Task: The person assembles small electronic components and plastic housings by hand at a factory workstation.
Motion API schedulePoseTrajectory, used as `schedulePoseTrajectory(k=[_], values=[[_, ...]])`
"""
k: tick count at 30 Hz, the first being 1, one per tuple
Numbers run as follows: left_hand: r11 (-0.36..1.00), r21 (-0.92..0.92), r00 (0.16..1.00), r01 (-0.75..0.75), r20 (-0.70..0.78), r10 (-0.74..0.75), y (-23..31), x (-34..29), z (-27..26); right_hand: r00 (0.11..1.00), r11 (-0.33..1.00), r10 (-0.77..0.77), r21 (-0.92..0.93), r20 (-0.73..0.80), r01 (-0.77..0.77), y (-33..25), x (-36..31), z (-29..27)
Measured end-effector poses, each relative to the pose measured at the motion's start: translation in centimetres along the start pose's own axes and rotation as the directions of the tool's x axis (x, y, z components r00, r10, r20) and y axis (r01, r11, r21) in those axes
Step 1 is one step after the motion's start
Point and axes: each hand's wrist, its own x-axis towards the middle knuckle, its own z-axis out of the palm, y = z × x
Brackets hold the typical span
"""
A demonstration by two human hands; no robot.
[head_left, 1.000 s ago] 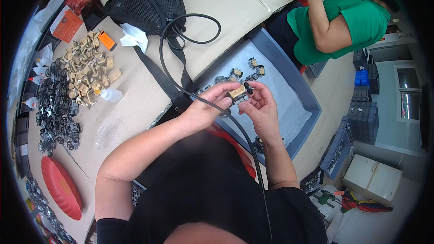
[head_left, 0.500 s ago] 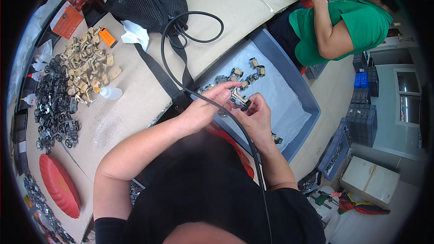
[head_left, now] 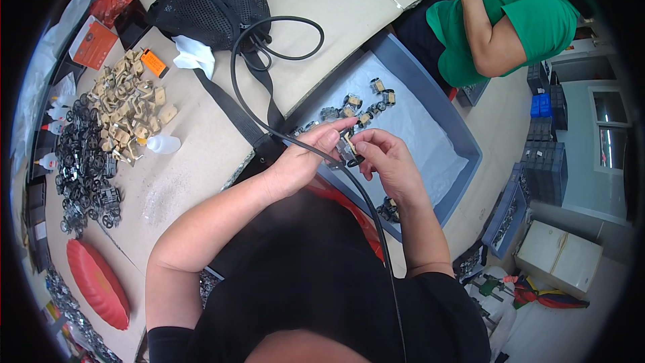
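Note:
My left hand (head_left: 301,163) and my right hand (head_left: 392,165) meet above the blue-grey tray (head_left: 465,136), both closed on one small toy car (head_left: 350,150). The toy car has a tan part and black wheels. My left fingers grip it from the left, the index finger stretched past it. On the right, my thumb and fingertips pinch its lower side; part of the car is hidden behind them. Several similar toy cars (head_left: 353,101) lie beyond my hands on the tray's white lining sheet (head_left: 420,131). More toy cars (head_left: 389,210) sit beside my right wrist.
A black cable (head_left: 366,205) runs across my left hand. Left on the table are tan parts (head_left: 131,104), black wheeled chassis (head_left: 84,168), a white bottle (head_left: 163,144) and a red dish (head_left: 97,284). A black mesh bag (head_left: 208,3) lies ahead; a person in green (head_left: 500,30) works at right.
My right hand has shifted slightly right and its grip on the toy car has changed, with the wrist more upright. The toy car has turned a little. My left hand stays nearly still.

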Motion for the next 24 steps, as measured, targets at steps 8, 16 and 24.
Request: schedulePoseTrajectory(k=[8, 16, 24], values=[[0.993, 0.105, 0.999, -0.046, 0.026, 0.044, -0.22, 0.22, -0.31, 0.998, 0.997, 0.058, 0.047, 0.026, -0.06, 0.16, 0.16, 0.04], [0.997, 0.065, 0.999, -0.039, 0.027, 0.038, -0.13, 0.13, -0.06, 0.988, 0.979, 0.147, 0.135, 0.038, -0.151, 0.29, 0.17, 0.09], [0.996, 0.077, 0.998, -0.054, 0.033, 0.051, -0.51, 0.18, -0.27, 0.989, 0.982, 0.137, 0.12, 0.06, -0.143, 0.64, 0.19, -0.04]])
